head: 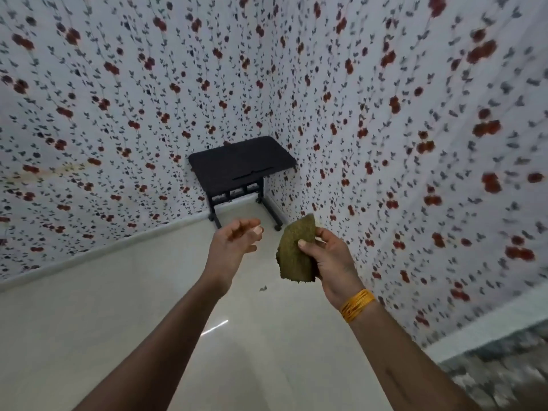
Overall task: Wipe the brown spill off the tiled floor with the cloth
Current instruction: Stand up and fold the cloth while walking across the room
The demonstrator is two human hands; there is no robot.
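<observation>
My right hand (332,259) grips a folded olive-green cloth (296,253), thumb pressed on its front, held up in the air above the floor. My left hand (237,238) hovers just left of the cloth, palm turned up, fingers loosely curled, holding nothing. A small dark speck (263,288) lies on the glossy cream tiled floor (148,307) below and between my hands. No larger brown spill shows in this view.
A small black table on castors (241,167) stands in the far corner. Floral-patterned walls (415,143) close in on the left and right. A grey patterned fabric edge (504,372) sits at the lower right.
</observation>
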